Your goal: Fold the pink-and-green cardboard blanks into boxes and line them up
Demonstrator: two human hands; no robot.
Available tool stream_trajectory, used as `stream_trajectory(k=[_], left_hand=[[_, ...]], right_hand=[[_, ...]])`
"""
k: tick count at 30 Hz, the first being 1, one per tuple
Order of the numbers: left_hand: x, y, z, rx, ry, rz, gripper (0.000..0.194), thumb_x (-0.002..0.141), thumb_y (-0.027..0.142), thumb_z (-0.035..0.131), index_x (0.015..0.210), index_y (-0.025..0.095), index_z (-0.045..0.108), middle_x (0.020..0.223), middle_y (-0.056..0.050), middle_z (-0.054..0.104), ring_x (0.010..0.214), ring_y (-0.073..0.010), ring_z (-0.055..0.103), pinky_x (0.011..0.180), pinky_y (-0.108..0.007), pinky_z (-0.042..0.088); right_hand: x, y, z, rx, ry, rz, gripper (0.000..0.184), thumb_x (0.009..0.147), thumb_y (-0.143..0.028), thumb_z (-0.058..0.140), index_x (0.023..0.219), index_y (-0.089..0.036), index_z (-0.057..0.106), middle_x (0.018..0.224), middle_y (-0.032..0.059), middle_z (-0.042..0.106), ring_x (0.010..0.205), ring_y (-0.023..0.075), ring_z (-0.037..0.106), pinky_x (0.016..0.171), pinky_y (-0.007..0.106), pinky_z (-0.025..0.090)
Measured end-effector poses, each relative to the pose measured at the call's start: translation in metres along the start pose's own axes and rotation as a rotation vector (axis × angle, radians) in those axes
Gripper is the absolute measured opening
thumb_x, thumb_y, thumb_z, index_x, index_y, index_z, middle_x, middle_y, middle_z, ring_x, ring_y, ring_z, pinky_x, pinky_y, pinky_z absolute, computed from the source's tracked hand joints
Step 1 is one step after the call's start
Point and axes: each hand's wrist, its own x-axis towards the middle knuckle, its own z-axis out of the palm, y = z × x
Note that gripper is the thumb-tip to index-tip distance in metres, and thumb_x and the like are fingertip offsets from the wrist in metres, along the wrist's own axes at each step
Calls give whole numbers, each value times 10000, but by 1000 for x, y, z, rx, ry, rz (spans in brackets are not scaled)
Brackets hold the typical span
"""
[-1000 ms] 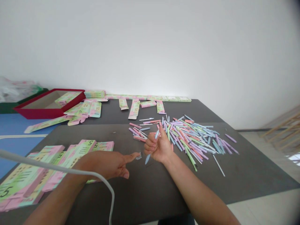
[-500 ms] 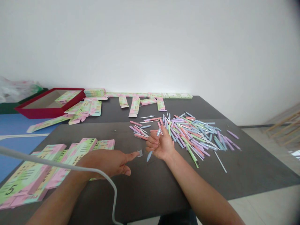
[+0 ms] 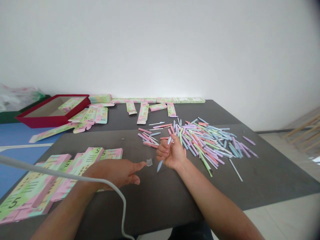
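Note:
My right hand [image 3: 172,154] is curled shut on a pale blue pen [image 3: 160,165], whose pointed end sticks out below the fist towards the table. It hovers at the near edge of a loose heap of pastel pens [image 3: 207,143] in pink, blue, lilac and green. My left hand [image 3: 113,173] lies palm down, its index finger stretched out. That fingertip reaches a small clear plastic piece [image 3: 149,162]. I cannot tell whether the piece is held or lying on the dark table [image 3: 160,203].
Flat pink-and-green printed cartons [image 3: 75,170] lie stacked at the left, with more along the far edge. A red tray [image 3: 52,122] holds cartons at the far left. A white cable [image 3: 75,176] crosses over my left forearm. A wooden rack [image 3: 302,128] stands at right.
The whole view has shifted slightly, with the table sitting a little higher in the picture. My hands keep the same pose, and the cable hangs a little differently.

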Motion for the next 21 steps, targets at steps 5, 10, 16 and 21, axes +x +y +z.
stream_trajectory(k=[5,10,16,21], left_hand=[[0,-1,2,-17,-5,1,583,913,420,448,1460,225,402,1109,-154,701,939,-328,676,724,-370,509],[-1,0,2,-3,-16,-18,586,916,425,443,1464,224,396,1158,-169,684,1004,-352,658,787,-421,501],[-2,4,-3,9,-23,-10,546,923,396,429,1433,201,437,1128,-163,697,982,-336,668,754,-396,505],[-5,9,-7,-4,-46,-16,492,927,329,424,1404,215,466,1061,-118,726,930,-296,686,721,-349,501]], right_hand=[[0,0,-1,28,-14,-8,603,861,-673,303,494,-195,325,429,-55,287,411,95,235,433,222,274],[0,0,1,15,17,1,622,865,-696,312,499,-193,315,429,-62,274,412,90,224,430,212,259],[0,1,0,0,19,-28,597,865,-677,329,511,-196,343,437,-59,292,414,95,246,435,220,275],[3,8,3,-306,123,-158,414,850,-602,467,719,-209,484,538,-56,424,487,121,410,516,248,379]])
